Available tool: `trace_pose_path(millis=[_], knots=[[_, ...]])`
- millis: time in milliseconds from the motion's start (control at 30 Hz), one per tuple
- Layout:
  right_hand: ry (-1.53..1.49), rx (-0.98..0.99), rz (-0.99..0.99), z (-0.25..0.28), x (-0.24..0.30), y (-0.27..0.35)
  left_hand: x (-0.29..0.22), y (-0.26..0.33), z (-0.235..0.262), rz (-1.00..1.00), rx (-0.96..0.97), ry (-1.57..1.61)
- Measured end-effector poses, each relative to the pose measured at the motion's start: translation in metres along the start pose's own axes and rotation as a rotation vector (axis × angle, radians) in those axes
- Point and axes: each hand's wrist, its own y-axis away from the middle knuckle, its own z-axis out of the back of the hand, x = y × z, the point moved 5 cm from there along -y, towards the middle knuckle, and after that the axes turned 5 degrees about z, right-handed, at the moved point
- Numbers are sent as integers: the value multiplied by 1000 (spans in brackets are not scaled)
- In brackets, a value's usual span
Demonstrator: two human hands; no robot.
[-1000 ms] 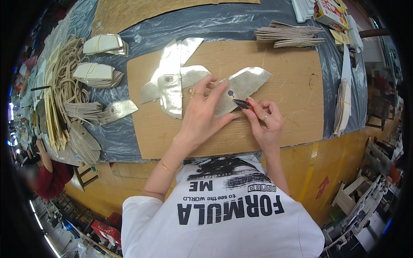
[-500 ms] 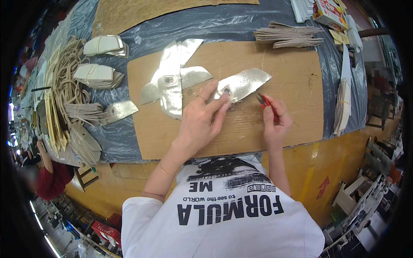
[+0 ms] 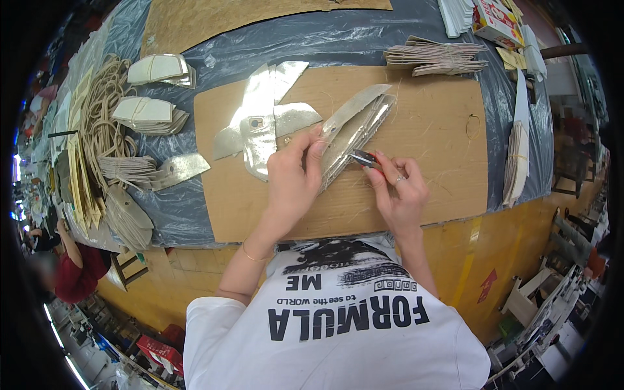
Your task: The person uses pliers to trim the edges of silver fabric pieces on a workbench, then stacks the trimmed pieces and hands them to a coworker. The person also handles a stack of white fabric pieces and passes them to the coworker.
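Note:
My left hand (image 3: 291,172) pinches the near end of a shiny silver cut piece (image 3: 350,109), which stands tilted over the cardboard (image 3: 435,169) with its long edge turned up. Beside that edge, my right hand (image 3: 403,195) grips small thread snips (image 3: 374,161) with red handles and dark blades. The blade tips are at the piece's lower right side; whether they touch it I cannot tell. Left of my left hand, several silver pieces (image 3: 260,140) lie crossed over each other, the top one with a small hole.
Tied bundles of cut pieces (image 3: 156,68) lie at the left beside coiled beige cord (image 3: 107,97). Another bundle (image 3: 435,57) sits at the far right, and a tied stack (image 3: 518,153) by the right edge. Loose threads are strewn over the cardboard. A person in red (image 3: 78,273) is at the left.
The silver piece, flat under my left fingers before, is now raised and tilted on its edge. My right hand has moved left, bringing the snips up to it.

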Motion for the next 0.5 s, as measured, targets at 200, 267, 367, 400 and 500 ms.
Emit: trace_pose_path(millis=[200, 267, 367, 400, 500], knots=[[-43, 26, -113, 5, -13, 7, 18, -2, 9, 169, -14, 326], [-84, 44, -171, 12, -20, 9, 13, -4, 11, 74, -20, 270], [-118, 87, -220, 22, -26, 12, 6, -7, 28, -27, -194, 174], [-124, 88, -242, 25, -26, 12, 3, -8, 36, -64, -271, 145], [-164, 70, -273, 26, -27, 10, -2, -12, 63, -81, -418, -119]])
